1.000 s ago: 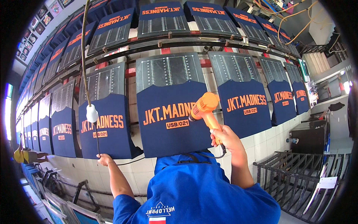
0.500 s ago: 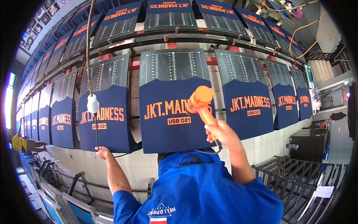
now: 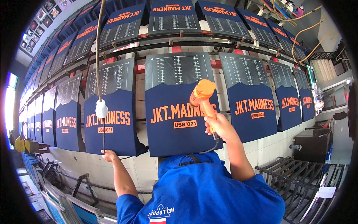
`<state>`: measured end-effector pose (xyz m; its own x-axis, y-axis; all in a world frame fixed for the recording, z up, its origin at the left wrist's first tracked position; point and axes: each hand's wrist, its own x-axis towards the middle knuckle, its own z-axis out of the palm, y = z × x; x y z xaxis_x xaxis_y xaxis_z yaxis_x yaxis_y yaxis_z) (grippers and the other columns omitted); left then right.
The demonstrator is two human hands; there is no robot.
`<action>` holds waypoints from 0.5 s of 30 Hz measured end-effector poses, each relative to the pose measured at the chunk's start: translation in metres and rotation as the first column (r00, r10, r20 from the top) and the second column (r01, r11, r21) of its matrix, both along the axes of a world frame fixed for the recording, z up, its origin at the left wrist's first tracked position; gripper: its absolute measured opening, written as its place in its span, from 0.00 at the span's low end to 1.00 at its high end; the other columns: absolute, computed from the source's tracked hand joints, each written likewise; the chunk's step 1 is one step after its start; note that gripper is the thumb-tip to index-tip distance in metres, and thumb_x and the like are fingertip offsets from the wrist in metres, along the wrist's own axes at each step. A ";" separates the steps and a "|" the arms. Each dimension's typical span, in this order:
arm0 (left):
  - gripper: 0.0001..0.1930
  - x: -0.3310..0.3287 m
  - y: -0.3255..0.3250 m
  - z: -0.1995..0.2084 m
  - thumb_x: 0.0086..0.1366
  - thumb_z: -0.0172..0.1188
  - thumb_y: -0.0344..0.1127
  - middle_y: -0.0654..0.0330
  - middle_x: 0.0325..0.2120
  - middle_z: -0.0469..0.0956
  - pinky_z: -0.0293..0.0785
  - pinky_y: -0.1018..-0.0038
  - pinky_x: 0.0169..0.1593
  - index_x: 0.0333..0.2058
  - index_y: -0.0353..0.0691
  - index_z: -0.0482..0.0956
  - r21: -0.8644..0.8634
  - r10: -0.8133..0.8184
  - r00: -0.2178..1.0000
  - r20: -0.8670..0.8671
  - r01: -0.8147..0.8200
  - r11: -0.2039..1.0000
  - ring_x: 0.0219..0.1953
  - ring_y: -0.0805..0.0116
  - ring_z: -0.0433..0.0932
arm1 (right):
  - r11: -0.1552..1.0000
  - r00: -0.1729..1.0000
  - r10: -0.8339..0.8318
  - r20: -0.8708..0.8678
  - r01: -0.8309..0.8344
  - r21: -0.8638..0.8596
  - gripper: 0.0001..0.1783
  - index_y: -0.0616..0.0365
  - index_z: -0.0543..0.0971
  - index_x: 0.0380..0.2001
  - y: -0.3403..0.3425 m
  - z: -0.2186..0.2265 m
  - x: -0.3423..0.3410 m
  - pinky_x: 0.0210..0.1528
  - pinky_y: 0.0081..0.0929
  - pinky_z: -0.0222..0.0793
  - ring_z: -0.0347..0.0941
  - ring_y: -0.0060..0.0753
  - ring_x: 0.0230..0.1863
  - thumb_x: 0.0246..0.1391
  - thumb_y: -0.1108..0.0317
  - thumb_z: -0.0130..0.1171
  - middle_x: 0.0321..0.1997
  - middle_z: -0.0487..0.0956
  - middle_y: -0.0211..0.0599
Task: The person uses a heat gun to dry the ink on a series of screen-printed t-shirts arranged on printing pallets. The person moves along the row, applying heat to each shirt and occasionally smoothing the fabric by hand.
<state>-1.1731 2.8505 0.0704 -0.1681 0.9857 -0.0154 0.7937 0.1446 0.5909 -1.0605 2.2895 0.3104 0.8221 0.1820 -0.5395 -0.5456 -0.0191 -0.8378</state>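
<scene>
My right hand point(image 3: 222, 128) grips the handle of an orange heat gun point(image 3: 204, 91). The gun is held above a navy shirt point(image 3: 167, 140) with orange lettering, covering part of the print. That shirt lies flat on a dark board with white ruler markings point(image 3: 179, 69). My left hand point(image 3: 109, 156) is closed around a dark power cord point(image 3: 104, 136) beside the hem of the neighbouring navy shirt point(image 3: 123, 140). Upward from the hand, the cord runs to a white plug connector point(image 3: 101, 109) hanging on a pale cable point(image 3: 99, 56). Its other end passes behind my body towards the gun.
More boards with matching shirts, such as one navy shirt point(image 3: 251, 125), stand in rows to both sides and beyond a dark rail point(image 3: 160, 36). Black metal racks point(image 3: 294, 183) are at lower right. At far left, a person in yellow point(image 3: 23, 143) is partly visible.
The heat gun and my right hand have shifted slightly left and away over the shirt. My left hand keeps hold of the cord. The whole view has shifted a little.
</scene>
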 end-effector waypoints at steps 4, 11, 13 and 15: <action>0.34 -0.009 0.010 -0.008 0.68 0.43 0.56 0.30 0.39 0.76 0.71 0.49 0.49 0.40 0.20 0.74 0.022 -0.057 0.995 0.081 0.056 0.998 0.43 0.34 0.76 | 0.999 0.999 -0.032 0.017 0.032 0.001 0.13 0.60 0.71 0.40 0.017 -0.005 0.002 0.22 0.20 0.70 0.74 0.23 0.21 0.60 0.62 0.55 0.26 0.73 0.31; 0.34 -0.022 0.028 -0.003 0.69 0.48 0.53 0.29 0.45 0.72 0.70 0.52 0.52 0.52 0.18 0.64 0.020 -0.205 0.957 0.203 0.205 0.979 0.48 0.37 0.74 | 0.987 0.988 -0.154 0.006 0.154 -0.048 0.13 0.62 0.71 0.36 0.045 0.003 -0.003 0.21 0.21 0.70 0.74 0.23 0.21 0.58 0.62 0.56 0.25 0.73 0.30; 0.34 -0.023 0.046 -0.001 0.69 0.49 0.52 0.29 0.47 0.70 0.69 0.53 0.54 0.54 0.18 0.62 0.111 -0.225 0.958 0.177 0.208 0.972 0.50 0.37 0.73 | 0.983 0.988 -0.141 0.070 0.148 -0.109 0.15 0.64 0.72 0.38 0.058 -0.001 -0.004 0.21 0.21 0.70 0.74 0.23 0.21 0.59 0.60 0.56 0.25 0.74 0.32; 0.34 -0.025 0.071 -0.005 0.69 0.50 0.50 0.28 0.48 0.69 0.68 0.53 0.56 0.55 0.18 0.60 0.189 -0.228 0.969 0.091 0.208 0.960 0.51 0.37 0.72 | 0.975 0.978 -0.205 0.023 0.207 -0.083 0.15 0.64 0.72 0.37 0.062 0.006 -0.003 0.20 0.21 0.70 0.74 0.23 0.20 0.58 0.61 0.56 0.24 0.73 0.32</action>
